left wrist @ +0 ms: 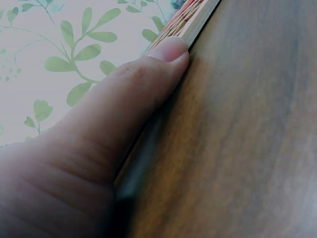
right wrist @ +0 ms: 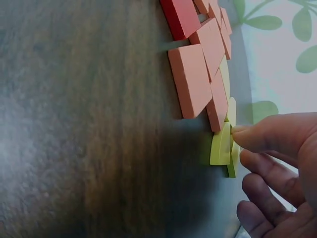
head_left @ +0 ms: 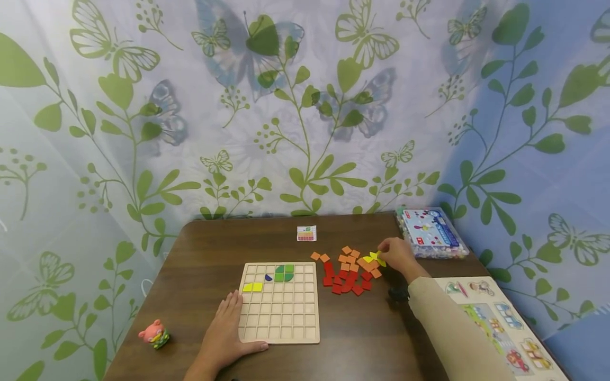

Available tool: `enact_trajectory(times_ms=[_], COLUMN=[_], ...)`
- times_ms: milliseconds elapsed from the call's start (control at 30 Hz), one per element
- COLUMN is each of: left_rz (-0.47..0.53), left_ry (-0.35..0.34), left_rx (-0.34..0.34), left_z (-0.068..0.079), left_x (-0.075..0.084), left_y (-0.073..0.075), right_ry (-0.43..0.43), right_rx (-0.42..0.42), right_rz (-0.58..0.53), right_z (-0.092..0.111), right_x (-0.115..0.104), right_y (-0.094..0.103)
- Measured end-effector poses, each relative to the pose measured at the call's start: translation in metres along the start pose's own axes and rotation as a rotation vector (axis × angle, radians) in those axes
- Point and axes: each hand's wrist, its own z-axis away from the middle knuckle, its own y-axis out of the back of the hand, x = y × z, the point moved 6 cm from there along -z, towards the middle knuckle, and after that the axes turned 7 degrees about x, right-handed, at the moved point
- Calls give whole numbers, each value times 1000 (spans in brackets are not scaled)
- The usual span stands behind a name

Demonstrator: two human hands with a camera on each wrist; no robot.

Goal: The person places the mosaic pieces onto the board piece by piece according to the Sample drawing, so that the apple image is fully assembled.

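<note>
A square wooden grid board (head_left: 278, 317) lies on the table, with green tiles (head_left: 284, 273), a dark blue piece (head_left: 268, 278) and two yellow square tiles (head_left: 252, 287) in its cells. My left hand (head_left: 226, 328) rests at the board's lower left corner, fingers stretched along its left side. The left thumb (left wrist: 143, 74) presses against the near edge. Right of the board, my right hand (head_left: 400, 256) reaches the far side of a loose tile pile. Its thumb and fingertips pinch at a thin yellow tile (right wrist: 235, 156) beside other yellow tiles (right wrist: 220, 144).
Loose orange tiles (head_left: 350, 259) and red tiles (head_left: 350, 280) lie between the board and my right hand. Behind them is a small pattern card (head_left: 306, 233). A bag of beads (head_left: 431, 233) and a picture puzzle board (head_left: 495, 317) line the right side; a pink figurine (head_left: 154, 334) stands left.
</note>
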Motion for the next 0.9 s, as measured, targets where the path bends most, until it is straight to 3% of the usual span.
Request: enact_trajectory(times_ms=[300, 600, 900], left_rz=[3, -8, -2], left_ry=[4, 0, -8], left_rx=[-8, -1, 5], left_z=[0, 0, 1], left_x=[0, -1, 2], left_y=[0, 0, 2], right_ry=[-26, 64, 71], right_rx=[-1, -24, -31], right_rz=[6, -13, -15], right_z=[-1, -1, 0], right_x=[1, -12, -20], right_y=[-2, -11, -14])
